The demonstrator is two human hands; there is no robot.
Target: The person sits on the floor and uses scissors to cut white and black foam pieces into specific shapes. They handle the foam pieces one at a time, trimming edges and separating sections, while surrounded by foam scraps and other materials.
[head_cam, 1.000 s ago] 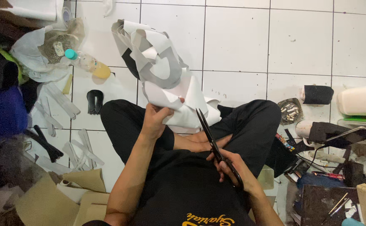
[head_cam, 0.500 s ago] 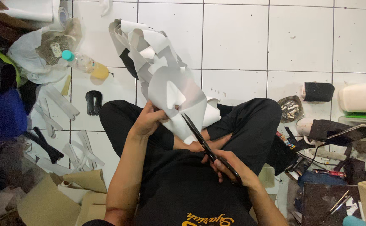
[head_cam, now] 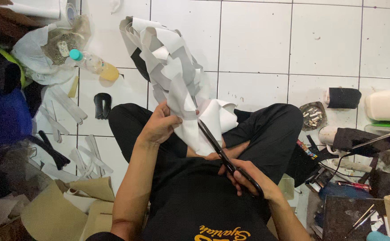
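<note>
I sit cross-legged on a white tiled floor in black clothes. My left hand (head_cam: 160, 126) grips a large white and grey sheet of flexible material (head_cam: 172, 76) that rises up and curls away from me, its cut pieces hanging in overlapping flaps. My right hand (head_cam: 244, 176) is closed on the handles of long black scissors (head_cam: 215, 145). The blades point up and left into the lower white part of the sheet, just right of my left hand.
Left: a plastic bottle of yellow liquid (head_cam: 94, 64), a white bag (head_cam: 39, 53), pale cut strips (head_cam: 65, 107), a small black piece (head_cam: 102, 105), tan card sheets (head_cam: 56, 214). Right: an ashtray (head_cam: 313, 117), a black roll (head_cam: 343, 98), a white container (head_cam: 387, 103), cluttered tools (head_cam: 360, 196).
The sheet has swung upward and left while my left hand shifted its grip. The scissors moved up and their blades now reach further into the sheet.
</note>
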